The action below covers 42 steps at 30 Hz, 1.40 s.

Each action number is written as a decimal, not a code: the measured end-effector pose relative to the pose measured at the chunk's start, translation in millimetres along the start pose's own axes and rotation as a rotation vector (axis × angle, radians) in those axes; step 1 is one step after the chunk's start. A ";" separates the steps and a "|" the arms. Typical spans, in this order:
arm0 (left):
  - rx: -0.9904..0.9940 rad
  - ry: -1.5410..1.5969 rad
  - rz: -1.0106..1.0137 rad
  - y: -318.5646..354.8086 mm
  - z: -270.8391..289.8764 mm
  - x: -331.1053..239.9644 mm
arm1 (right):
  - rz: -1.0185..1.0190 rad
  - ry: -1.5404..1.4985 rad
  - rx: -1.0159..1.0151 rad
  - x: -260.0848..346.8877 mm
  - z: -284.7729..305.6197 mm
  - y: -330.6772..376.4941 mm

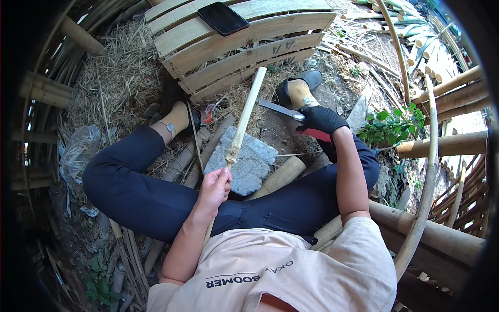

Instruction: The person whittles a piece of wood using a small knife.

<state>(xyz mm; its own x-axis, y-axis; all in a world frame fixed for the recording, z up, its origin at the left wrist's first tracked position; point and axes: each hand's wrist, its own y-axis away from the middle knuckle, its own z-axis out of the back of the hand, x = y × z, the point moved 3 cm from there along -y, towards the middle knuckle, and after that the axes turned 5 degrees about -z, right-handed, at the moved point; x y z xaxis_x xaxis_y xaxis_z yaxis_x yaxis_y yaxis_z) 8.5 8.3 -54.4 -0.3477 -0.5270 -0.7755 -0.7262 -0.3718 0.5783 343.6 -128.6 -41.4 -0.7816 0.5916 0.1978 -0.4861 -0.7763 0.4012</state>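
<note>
My left hand, bare, is closed round a pale bamboo strip just below its rough, frayed joint. The strip slants up and away, its far end near the wooden crate; its lower end runs back under my forearm. My right hand, in a black glove with red on it, grips a knife by its handle. The blade points left toward the strip, with a gap between them. Under the strip, between my legs, lies a flat grey stone.
A slatted wooden crate stands ahead with a black phone on top. Bamboo poles cross at the right beside a leafy green plant. Cut bamboo is piled far right. A clear plastic bag lies left, near dry straw.
</note>
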 end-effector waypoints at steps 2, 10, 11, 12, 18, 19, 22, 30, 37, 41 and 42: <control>-0.001 0.014 -0.004 0.7 0.9 -0.7 | -0.027 -0.026 -0.115 -13.0 1.6 -1.0; 0.003 0.001 -0.014 2.3 -3.8 -4.6 | -0.202 -0.411 -0.301 -69.8 -4.6 -19.3; 0.004 -0.001 -0.013 2.0 -3.7 -4.4 | -0.208 -0.451 -0.374 -68.8 -1.2 -17.5; 0.006 0.003 -0.017 1.4 -3.6 -4.0 | -0.214 -0.489 -0.448 -68.2 1.7 -15.5; 0.005 0.010 -0.023 2.4 -2.6 -3.9 | -0.177 -0.690 -0.606 -70.7 -4.8 -31.3; 0.009 0.008 -0.024 1.7 -4.1 -4.3 | -0.182 -0.738 -0.624 -76.7 -10.0 -35.0; 0.017 0.022 -0.032 2.0 -1.4 -2.5 | -0.179 -0.824 -0.573 -78.7 -14.2 -39.0; 0.009 0.026 -0.026 2.9 -0.6 -4.0 | -0.232 -0.652 -0.410 -83.6 -19.4 -40.8; -0.001 0.030 -0.018 3.2 0.8 -3.7 | -0.258 -0.592 -0.585 -52.8 -14.7 -38.1; 0.009 0.041 -0.022 2.0 -0.3 -3.4 | -0.205 -0.582 -0.566 -22.0 -11.1 -24.1; 0.018 0.054 -0.021 1.4 0.5 -3.6 | -0.144 -0.665 -0.528 -13.9 -11.9 -23.7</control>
<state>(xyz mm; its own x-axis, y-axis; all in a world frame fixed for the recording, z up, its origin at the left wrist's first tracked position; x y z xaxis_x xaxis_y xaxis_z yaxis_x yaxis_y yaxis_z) 8.5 10.0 -51.0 -0.3004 -0.5595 -0.7725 -0.7440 -0.3694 0.5568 361.3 -121.0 -64.3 -0.3872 0.5685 0.7259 -0.8098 -0.5861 0.0270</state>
